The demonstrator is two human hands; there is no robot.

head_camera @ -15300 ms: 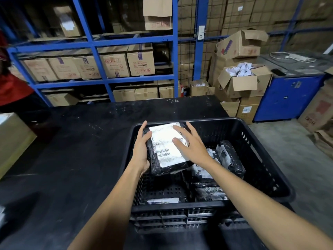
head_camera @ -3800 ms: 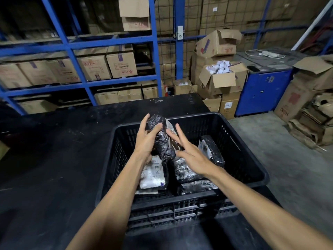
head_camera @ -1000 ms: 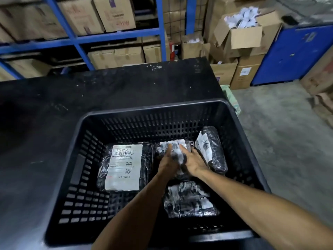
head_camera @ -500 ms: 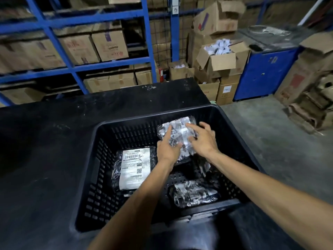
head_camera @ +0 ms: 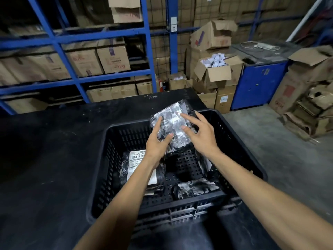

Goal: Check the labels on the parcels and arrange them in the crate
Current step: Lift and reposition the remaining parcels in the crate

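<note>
A black slotted plastic crate (head_camera: 100,179) stands on the dark table. Above its far half I hold a black-wrapped parcel (head_camera: 173,121) with a shiny taped label facing me. My left hand (head_camera: 156,145) grips its lower left edge. My right hand (head_camera: 201,136) rests fingers on its right side. On the crate floor lies a flat parcel with a white barcode label (head_camera: 137,161) at the left, a crinkled black parcel (head_camera: 194,189) at the front, and another parcel (head_camera: 205,162) partly hidden under my right forearm.
The black table (head_camera: 45,150) extends left and behind the crate. Blue shelving (head_camera: 59,42) with cardboard boxes stands beyond it. Open cardboard boxes (head_camera: 216,73), a blue cabinet (head_camera: 259,85) and flattened cartons (head_camera: 310,109) sit on the concrete floor at the right.
Both hands have lifted the taped parcel up from the crate floor to above the far rim, turning its label toward me. The view has tilted upward.
</note>
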